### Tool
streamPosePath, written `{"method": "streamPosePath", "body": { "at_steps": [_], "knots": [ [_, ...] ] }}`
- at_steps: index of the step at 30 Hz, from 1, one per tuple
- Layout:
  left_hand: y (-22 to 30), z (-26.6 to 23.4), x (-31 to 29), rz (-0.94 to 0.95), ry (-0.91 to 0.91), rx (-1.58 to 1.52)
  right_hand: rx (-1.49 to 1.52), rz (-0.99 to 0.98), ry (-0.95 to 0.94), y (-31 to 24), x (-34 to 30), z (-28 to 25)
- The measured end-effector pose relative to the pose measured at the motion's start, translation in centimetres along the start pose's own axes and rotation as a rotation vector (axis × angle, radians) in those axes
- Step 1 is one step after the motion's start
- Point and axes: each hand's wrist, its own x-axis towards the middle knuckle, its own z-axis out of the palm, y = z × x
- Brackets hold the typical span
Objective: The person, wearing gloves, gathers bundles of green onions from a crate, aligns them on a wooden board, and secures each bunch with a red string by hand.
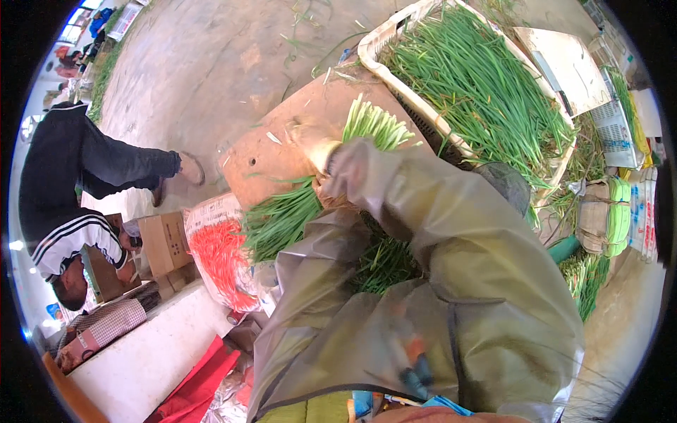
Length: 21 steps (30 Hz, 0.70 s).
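Note:
A bundle of garlic chives lies across a reddish-brown board [257, 144], its dark green leaves [282, 222] to the left and its pale cut stems [374, 125] pointing away from me. My left hand [331, 194] is wrapped round the middle of the bundle, partly covered by my right sleeve. Just beyond it, over the board, my right hand [310, 139] is smeared by motion, so its fingers cannot be made out. Loose translucent sleeves cover both my forearms. More green leaves [386, 262] show in my lap between the folds.
A white plastic crate [416, 92] full of chives stands at the far right. Red plastic ties [222, 261] lie on a sack at the left. Beyond them a person [77, 225] bends over cardboard boxes [166, 243]. A bundled green-and-tan item [605, 216] sits at the right.

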Motion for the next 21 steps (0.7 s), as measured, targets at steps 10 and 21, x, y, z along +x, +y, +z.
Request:
{"method": "streamPosePath", "body": {
  "at_steps": [10,21],
  "knots": [
    [2.7,-10.6,-3.8,-0.178,-0.162,-0.081,-0.228,-0.493,0.196,1.9,-10.1,-14.2],
    [7.7,-24.1,-13.6,0.306,0.192,-2.087,0.780,-0.062,-1.011,5.7,-21.3,-6.5]
  ]
}}
